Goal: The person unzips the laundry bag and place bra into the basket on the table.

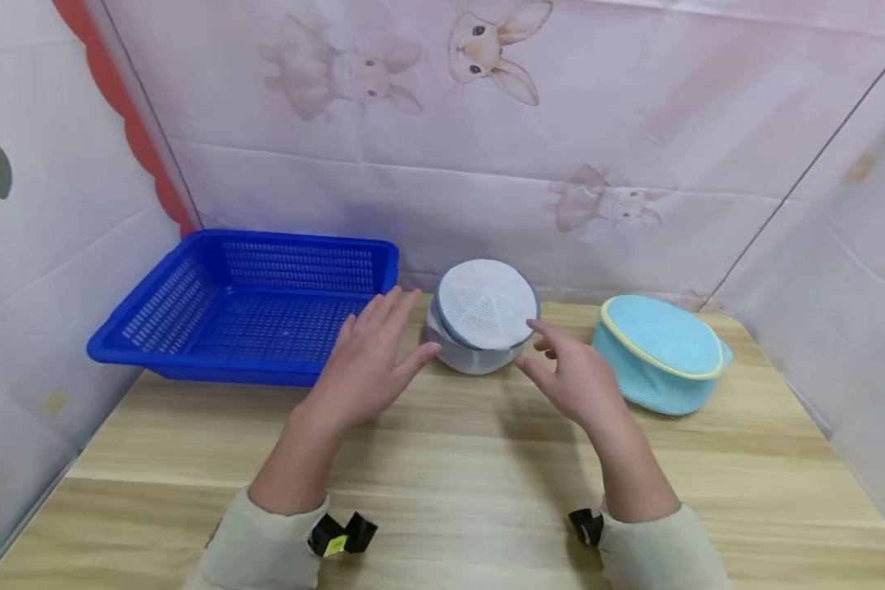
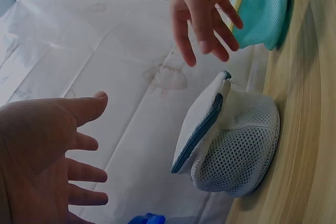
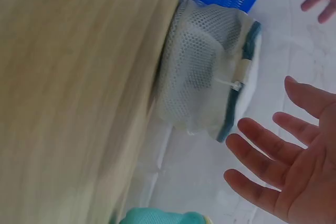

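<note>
A round white mesh laundry bag (image 1: 487, 305) with a dark blue-grey rim stands on the wooden table, between my two hands. My left hand (image 1: 369, 356) is held to its left with straight fingers, overlapping the corner of a blue plastic basket (image 1: 229, 373) in the head view. On the other side, my right hand (image 1: 575, 369) has loosely bent fingers, its fingertips near the bag's rim. In the right wrist view a small zip pull (image 3: 236, 84) shows on that rim. Neither hand holds anything; both wrist views show gaps between the hands and the white bag.
A turquoise mesh laundry bag (image 1: 664, 340) with yellow piping stands at the right, close beside my right hand. The basket sits at the left back of the table (image 1: 450, 483). Behind runs a fabric-covered wall (image 1: 442, 164) printed with rabbits.
</note>
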